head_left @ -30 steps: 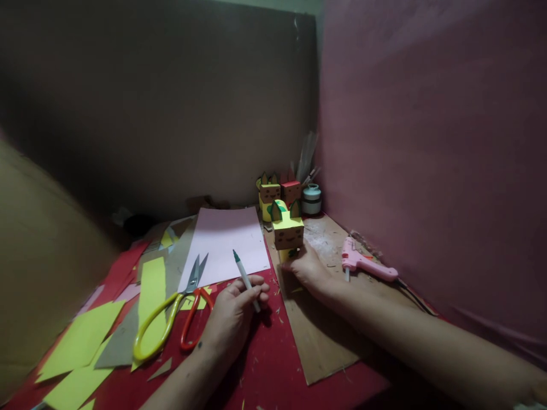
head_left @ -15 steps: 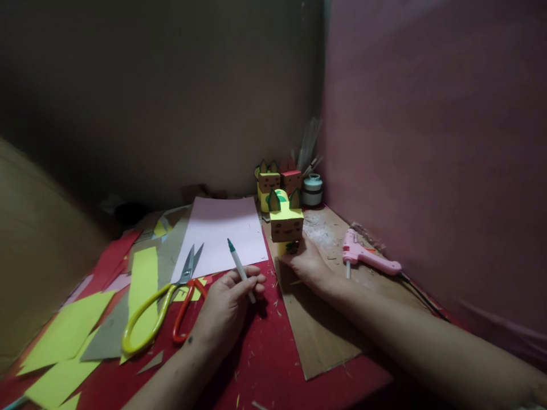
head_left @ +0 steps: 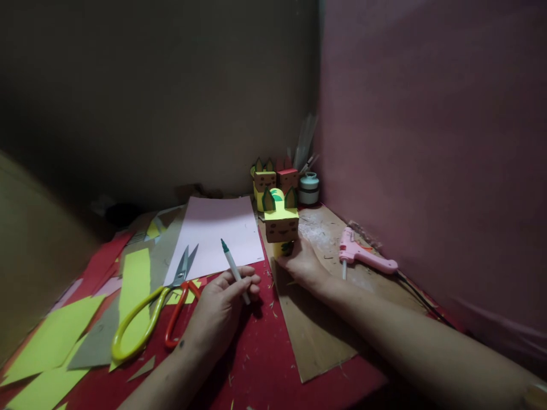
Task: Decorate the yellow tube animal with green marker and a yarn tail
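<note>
Close in front of me, my left hand [head_left: 222, 302] is closed around a green-tipped pen [head_left: 233, 267], whose tip points up and away, touching no paper. Off to the right and apart from it, my right hand [head_left: 301, 265] has its fingers clamped on the yellow foot of a small paper figure [head_left: 281, 219]. The hand holds the figure upright on a sheet of cardboard [head_left: 316, 336].

The figure already has a brown box head, two green-edged ears and a drawn face. By my judgement the cutting and gluing on it are done, and at most small pen marks are left. Its lower part is hidden by my fingers, so I cannot say more.

Just left of my left hand lie scissors [head_left: 149, 310] with one yellow and one orange handle, blades slightly open. Their tips rest on a pink sheet [head_left: 217, 233] that bears no marks. Further left are yellow paper offcuts [head_left: 51, 336] on the red table cover [head_left: 265, 364]. Right of my right hand a pink glue gun [head_left: 363, 259] lies on the cardboard. Beyond the figure, in the corner, stand two more box figures [head_left: 265, 182] and a small jar [head_left: 308, 189].
</note>
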{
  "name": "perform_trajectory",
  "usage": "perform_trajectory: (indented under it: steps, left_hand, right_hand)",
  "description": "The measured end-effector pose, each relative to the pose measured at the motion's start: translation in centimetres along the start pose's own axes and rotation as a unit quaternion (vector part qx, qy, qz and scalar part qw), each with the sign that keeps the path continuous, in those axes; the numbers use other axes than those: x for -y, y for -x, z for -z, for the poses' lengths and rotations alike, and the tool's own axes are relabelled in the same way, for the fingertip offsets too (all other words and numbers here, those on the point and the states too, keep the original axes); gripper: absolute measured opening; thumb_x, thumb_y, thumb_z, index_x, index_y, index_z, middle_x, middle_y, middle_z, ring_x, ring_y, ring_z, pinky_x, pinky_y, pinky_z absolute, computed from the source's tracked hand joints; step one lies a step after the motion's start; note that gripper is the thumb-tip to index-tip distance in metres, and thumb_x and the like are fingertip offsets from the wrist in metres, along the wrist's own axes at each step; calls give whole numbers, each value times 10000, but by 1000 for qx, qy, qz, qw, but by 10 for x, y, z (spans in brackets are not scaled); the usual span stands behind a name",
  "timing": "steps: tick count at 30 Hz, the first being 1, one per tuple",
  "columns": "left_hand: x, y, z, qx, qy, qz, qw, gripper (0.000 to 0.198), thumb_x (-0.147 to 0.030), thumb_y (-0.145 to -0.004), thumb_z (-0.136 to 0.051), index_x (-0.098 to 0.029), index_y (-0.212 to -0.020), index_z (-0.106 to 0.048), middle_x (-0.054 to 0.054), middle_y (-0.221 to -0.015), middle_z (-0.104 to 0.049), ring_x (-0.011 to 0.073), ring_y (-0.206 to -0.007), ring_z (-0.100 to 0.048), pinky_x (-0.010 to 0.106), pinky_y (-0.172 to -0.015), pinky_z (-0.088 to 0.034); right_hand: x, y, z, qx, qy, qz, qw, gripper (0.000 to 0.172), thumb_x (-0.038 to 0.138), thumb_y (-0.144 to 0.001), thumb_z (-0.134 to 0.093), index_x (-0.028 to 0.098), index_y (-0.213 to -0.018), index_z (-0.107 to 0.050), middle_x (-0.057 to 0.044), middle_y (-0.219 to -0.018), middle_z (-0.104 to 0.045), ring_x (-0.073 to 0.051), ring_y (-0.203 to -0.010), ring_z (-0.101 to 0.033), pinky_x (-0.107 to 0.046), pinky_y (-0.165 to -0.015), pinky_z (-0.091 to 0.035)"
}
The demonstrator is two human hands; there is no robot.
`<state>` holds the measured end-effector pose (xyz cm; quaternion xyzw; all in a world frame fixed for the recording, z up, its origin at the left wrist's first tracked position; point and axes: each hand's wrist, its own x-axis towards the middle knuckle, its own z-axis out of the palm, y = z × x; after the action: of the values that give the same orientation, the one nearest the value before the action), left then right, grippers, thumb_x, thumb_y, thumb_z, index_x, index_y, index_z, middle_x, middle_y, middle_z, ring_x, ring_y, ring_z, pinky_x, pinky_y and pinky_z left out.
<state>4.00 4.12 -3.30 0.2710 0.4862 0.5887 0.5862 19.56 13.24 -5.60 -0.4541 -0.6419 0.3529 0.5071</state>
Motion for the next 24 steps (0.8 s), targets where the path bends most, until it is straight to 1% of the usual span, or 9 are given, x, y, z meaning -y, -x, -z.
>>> perform_trajectory:
  steps: [3, 9, 14, 17, 19, 22, 24]
  left_hand:
    - [0, 0, 1, -1, 0, -1, 1000, 455, -223, -468, -888, -107, -853, -674, 75, -650, -704, 155, -527, -604, 250, -458, -497]
    - [1, -4, 2, -5, 3, -9, 1000, 477, -221, -461, -896, -98, -863, -671, 74, -677, -711, 131, -525, -600, 224, -473, -481]
    - [1, -7, 3, -9, 4, -8, 1000, 481, -234, -464, -895, -100, -866, -668, 64, -664, -705, 119, -511, -591, 206, -460, -453]
    - [1, -7, 3, -8, 5, -7, 1000, 477, -229, -462, -893, -103, -864, -669, 60, -661, -703, 120, -512, -591, 212, -469, -457]
    - [1, -7, 3, -4, 5, -5, 1000, 468, -227, -464, -889, -103, -858, -671, 59, -658, -701, 120, -512, -589, 216, -477, -461]
    - [0, -7, 3, 5, 3, -5, 1000, 443, -228, -473, -882, -99, -843, -676, 56, -630, -690, 119, -506, -583, 216, -480, -457]
    - [0, -6, 3, 10, 3, -8, 1000, 433, -229, -473, -877, -96, -835, -679, 52, -608, -680, 121, -501, -580, 214, -474, -448]
  right_hand:
    - [1, 0, 0, -7, -8, -1, 1000, 370, 106, -570, -602, 233, -918, -590, -34, -906, -679, -259, -895, -610, -400, -779, -518]
    - [7, 2, 2, -29, -45, -15, 998, 458, 86, -546, -533, 221, -983, -553, -59, -991, -667, -258, -967, -619, -418, -855, -514]
    - [23, 5, 12, -33, -83, -16, 996, 525, 132, -561, -495, 192, -1083, -501, -112, -1112, -644, -264, -1006, -631, -413, -817, -541]
    - [32, 7, 20, -40, -70, 25, 996, 575, 193, -615, -540, 162, -1185, -477, -156, -1171, -616, -299, -1071, -608, -462, -859, -527]
    - [35, 9, 23, -66, -19, 74, 995, 651, 273, -657, -616, 132, -1268, -442, -199, -1233, -576, -340, -1156, -557, -522, -937, -483]
    - [35, 10, 19, -122, 86, 158, 976, 825, 382, -679, -715, 113, -1377, -368, -228, -1316, -512, -371, -1249, -477, -563, -1052, -390]
    - [35, 9, 13, -148, 132, 189, 962, 901, 408, -674, -746, 120, -1420, -331, -227, -1350, -484, -379, -1274, -450, -569, -1085, -356]
